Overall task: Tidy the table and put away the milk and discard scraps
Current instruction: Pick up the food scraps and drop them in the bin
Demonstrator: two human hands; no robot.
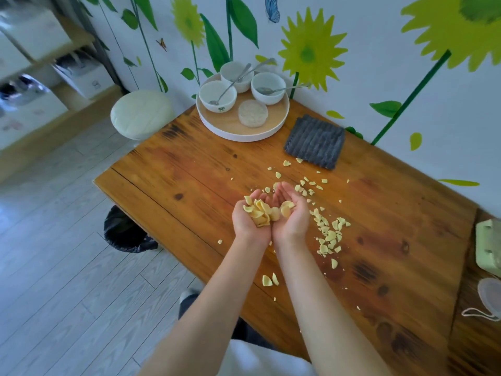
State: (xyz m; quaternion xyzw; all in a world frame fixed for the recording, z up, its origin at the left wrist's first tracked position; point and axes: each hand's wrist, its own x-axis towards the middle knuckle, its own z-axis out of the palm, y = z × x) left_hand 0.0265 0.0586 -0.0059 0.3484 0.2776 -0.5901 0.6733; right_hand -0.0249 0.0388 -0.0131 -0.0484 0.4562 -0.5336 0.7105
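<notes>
My left hand (248, 222) and my right hand (294, 217) are cupped side by side, palms up, above the wooden table (189, 185). Together they hold a heap of pale yellow scraps (264, 211). More yellow scraps (329, 234) lie scattered on the table to the right of my hands, and a few sit nearer the front edge (269, 280). No milk container is visible.
A round tray (217, 126) at the table's far end carries three white bowls with spoons and a small lidded tub (252, 113). A grey cloth (315, 141) lies beside it. A black-lined bin (126, 230) stands on the floor left of the table, a white stool (141, 114) beyond.
</notes>
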